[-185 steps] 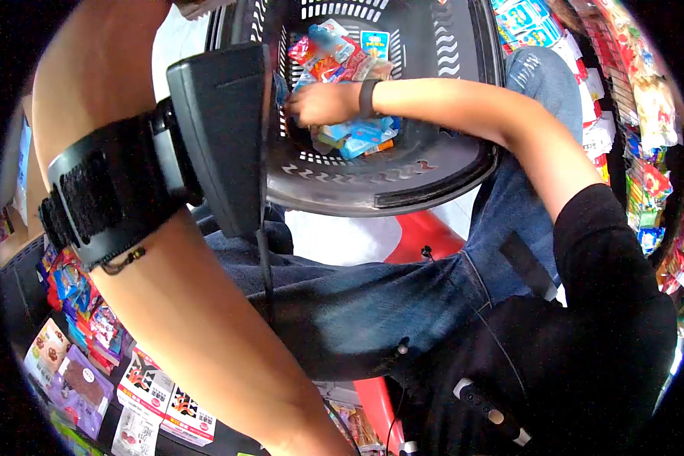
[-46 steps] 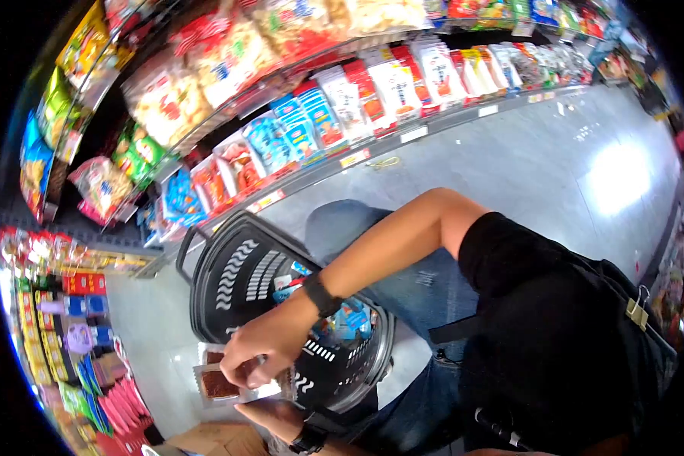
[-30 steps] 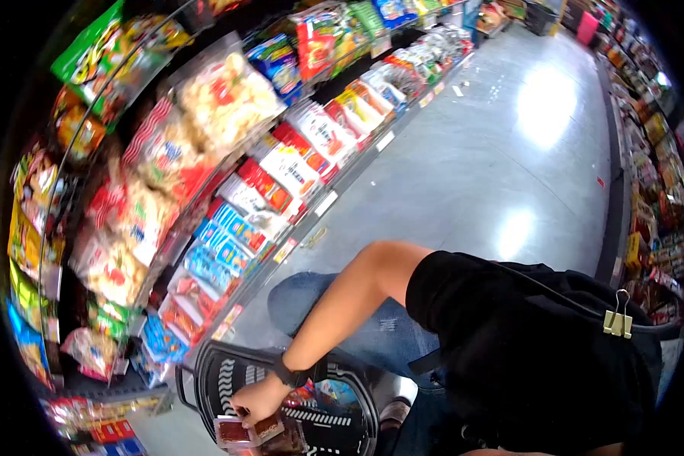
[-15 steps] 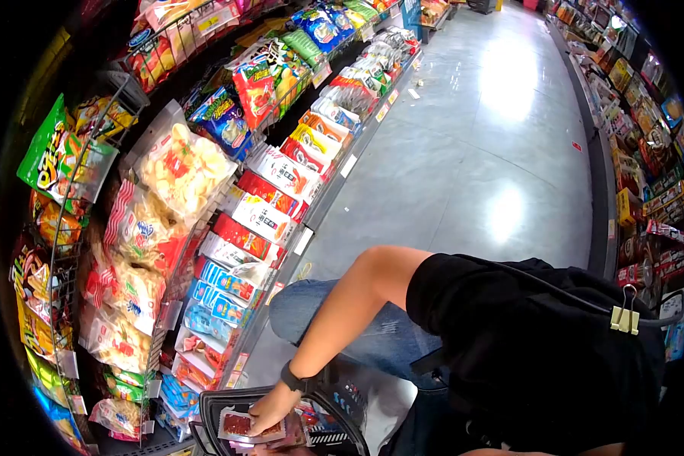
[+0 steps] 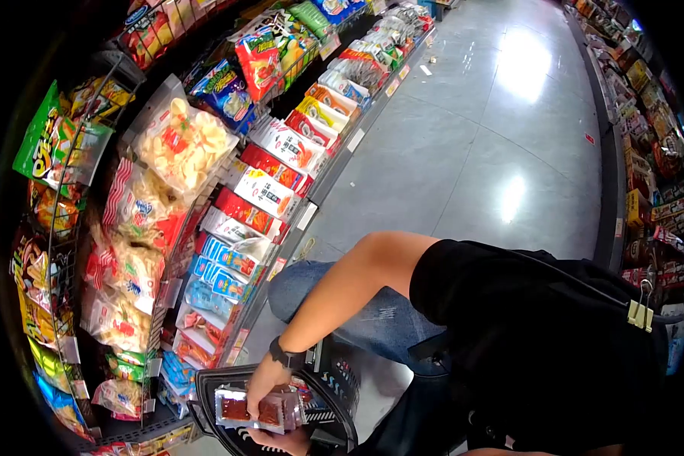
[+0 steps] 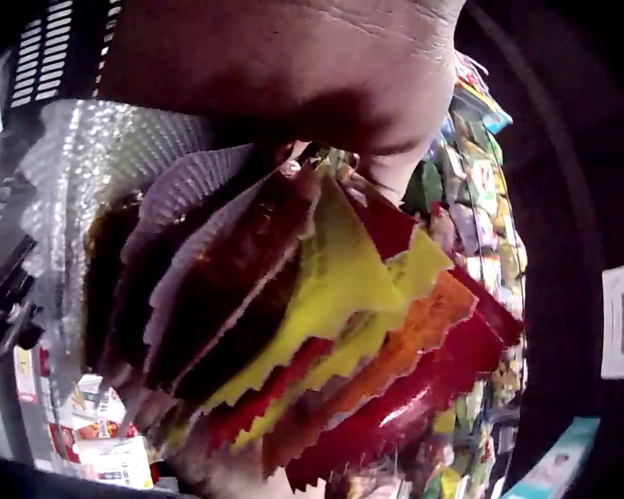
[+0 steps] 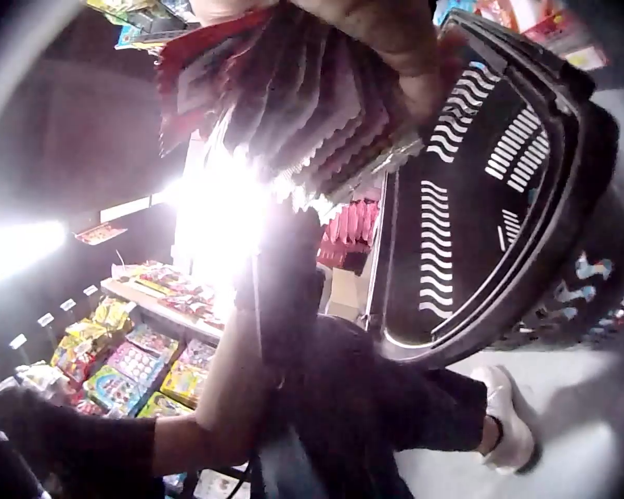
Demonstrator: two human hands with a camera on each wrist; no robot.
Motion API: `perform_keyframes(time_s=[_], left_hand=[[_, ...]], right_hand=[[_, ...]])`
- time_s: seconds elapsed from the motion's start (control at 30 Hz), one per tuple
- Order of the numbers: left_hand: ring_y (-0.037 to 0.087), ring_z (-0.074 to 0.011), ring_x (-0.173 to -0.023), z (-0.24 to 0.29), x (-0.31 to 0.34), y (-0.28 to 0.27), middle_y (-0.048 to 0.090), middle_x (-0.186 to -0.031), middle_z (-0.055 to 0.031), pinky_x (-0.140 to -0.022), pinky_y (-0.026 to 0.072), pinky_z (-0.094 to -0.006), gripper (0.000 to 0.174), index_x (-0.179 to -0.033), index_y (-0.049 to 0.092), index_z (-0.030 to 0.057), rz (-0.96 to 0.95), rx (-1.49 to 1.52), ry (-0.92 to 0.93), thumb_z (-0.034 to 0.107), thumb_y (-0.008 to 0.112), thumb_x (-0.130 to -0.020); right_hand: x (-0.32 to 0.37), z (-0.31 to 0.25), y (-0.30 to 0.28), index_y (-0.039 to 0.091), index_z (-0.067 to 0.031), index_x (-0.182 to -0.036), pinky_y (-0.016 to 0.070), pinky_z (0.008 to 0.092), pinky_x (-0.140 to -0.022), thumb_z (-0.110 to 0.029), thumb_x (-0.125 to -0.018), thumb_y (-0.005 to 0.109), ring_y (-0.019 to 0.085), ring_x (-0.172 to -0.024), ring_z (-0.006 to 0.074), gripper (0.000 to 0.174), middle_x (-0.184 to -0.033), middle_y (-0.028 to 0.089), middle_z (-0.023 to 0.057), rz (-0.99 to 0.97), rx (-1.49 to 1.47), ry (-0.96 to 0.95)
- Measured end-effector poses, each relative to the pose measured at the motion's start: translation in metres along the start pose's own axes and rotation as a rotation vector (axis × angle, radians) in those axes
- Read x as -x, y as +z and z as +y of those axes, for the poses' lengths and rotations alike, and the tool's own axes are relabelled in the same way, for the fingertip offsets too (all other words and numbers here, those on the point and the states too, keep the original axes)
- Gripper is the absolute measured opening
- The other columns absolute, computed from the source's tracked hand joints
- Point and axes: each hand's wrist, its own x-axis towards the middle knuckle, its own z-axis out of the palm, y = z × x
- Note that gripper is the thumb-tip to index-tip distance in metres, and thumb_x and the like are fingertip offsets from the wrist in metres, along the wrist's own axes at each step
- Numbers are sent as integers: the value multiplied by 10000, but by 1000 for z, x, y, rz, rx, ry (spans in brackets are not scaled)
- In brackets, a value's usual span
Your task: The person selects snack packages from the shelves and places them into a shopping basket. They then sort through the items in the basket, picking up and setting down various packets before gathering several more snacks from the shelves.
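Observation:
Small flat packets with dark reddish-brown contents (image 5: pixel 235 410) lie over the black basket (image 5: pixel 203 391) at the lower left of the head view. My right hand (image 5: pixel 264 384) grips them from above, and my left hand (image 5: pixel 287 439) is at their lower side. In the left wrist view my left hand (image 6: pixel 281 62) holds a fanned stack of packets (image 6: pixel 395 312) with yellow, orange, red and dark sleeves and jagged edges. The right wrist view has my right hand (image 7: pixel 390 36) curled round the tops of the packets (image 7: pixel 312 99).
Snack bags (image 5: pixel 182 144) fill the shelves at the left, with upright red and white packs (image 5: pixel 266 190) along the lower shelf. The grey aisle floor (image 5: pixel 463 152) runs upward. More stocked shelves (image 5: pixel 653 190) line the right side. My bent knee (image 5: pixel 304 285) is beside the basket.
Six seconds ago my right hand was among colourful packs inside the basket; now both hands are at the dark packets. The head view has swung toward the aisle. Lately the packets have moved only slightly.

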Motion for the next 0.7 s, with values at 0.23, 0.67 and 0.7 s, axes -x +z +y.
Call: perform_keyframes(time_s=[0.23, 0.67, 0.7], left_hand=[[521, -278, -1104, 42, -6, 17, 489, -1239, -140, -910, 471, -422, 527, -1298, 424, 37, 102, 361, -59, 377, 459, -897], [300, -200, -1357, 88, -33, 12, 247, -1502, -153, -1133, 192, -344, 571, -1441, 237, -41, 406, 890, -517, 338, 303, -1018], [316, -225, -1351, 90, -31, 11, 245, -1500, -168, -1121, 227, -356, 569, -1441, 233, -47, 383, 820, -457, 310, 345, -1012]], right_hand=[[-4, 6, 17, 641, -27, -758, 486, 315, -477, -231, -771, 674, 598, -520, 172, 207, -649, 634, 61, 244, 24, -236], [-49, 29, 15, 618, 68, -916, 507, 339, -604, -243, -629, 714, 633, -724, 215, 434, -813, 647, 119, 674, 483, -368], [-55, 31, 10, 620, 74, -916, 503, 341, -595, -264, -633, 726, 632, -714, 209, 453, -808, 648, 130, 696, 546, -400]])
